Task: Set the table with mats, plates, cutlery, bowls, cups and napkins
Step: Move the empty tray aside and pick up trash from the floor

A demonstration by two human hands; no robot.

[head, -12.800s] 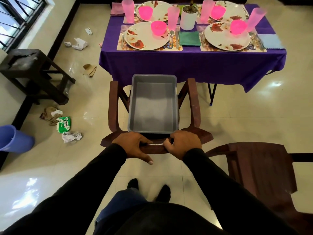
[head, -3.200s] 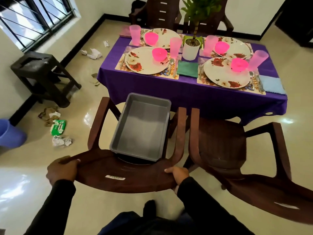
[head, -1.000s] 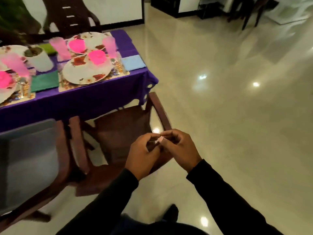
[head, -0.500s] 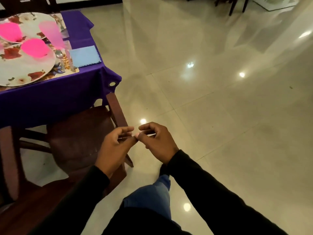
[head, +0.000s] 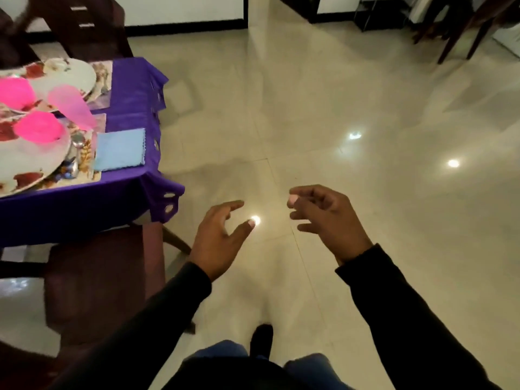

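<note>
The table with the purple cloth (head: 132,88) fills the left of the view. On it lie flowered plates (head: 31,159), pink bowls (head: 39,130), a pink cup (head: 73,106), cutlery (head: 75,156) on a patterned mat (head: 91,164), and a light blue napkin (head: 119,149) near the corner. My left hand (head: 218,237) and my right hand (head: 327,220) hover apart over the floor to the right of the table, fingers spread, holding nothing.
A brown chair (head: 95,277) stands at the table's near side, just left of my left hand. Another dark chair (head: 81,26) stands behind the table. Glossy beige floor tiles (head: 365,136) stretch to the right; dark furniture legs (head: 461,26) stand at the far right.
My hands, pressed together at the fingertips half a second ago, have come apart and opened. The view has swung slightly back so more of the table shows.
</note>
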